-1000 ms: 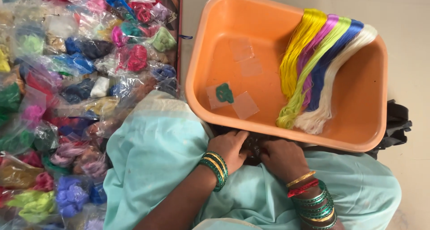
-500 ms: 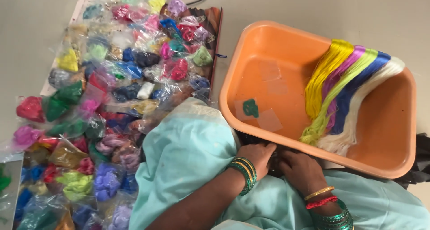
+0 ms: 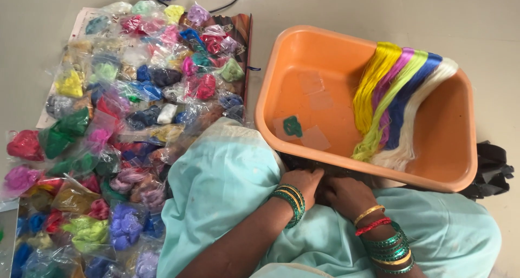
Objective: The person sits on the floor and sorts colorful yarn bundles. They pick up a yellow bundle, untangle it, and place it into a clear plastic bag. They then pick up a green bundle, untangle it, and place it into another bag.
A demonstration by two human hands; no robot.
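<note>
A: Hands?
B: Left hand (image 3: pixel 304 181) and right hand (image 3: pixel 346 194) meet on the lap, over pale green cloth (image 3: pixel 227 186), just below the near rim of the orange tub (image 3: pixel 346 164). Fingers curl down into a dark bundle (image 3: pixel 324 176); pinching or merely pressing, cannot tell.

A: In the tub?
B: Thread skeins (image 3: pixel 398 102), yellow, pink, lime, blue, white, draped over the far rim. One small green scrap (image 3: pixel 292 126) on the bottom.

A: Left side?
B: Many clear bags of coloured thread (image 3: pixel 114 132), spread across the floor.

My left hand (image 3: pixel 303 181) and right hand (image 3: pixel 346 194) meet before the orange plastic tub (image 3: pixel 325 67); bright thread skeins (image 3: pixel 395 102) lie in it, clear bagged thread packets (image 3: pixel 124 126) to its left.
</note>
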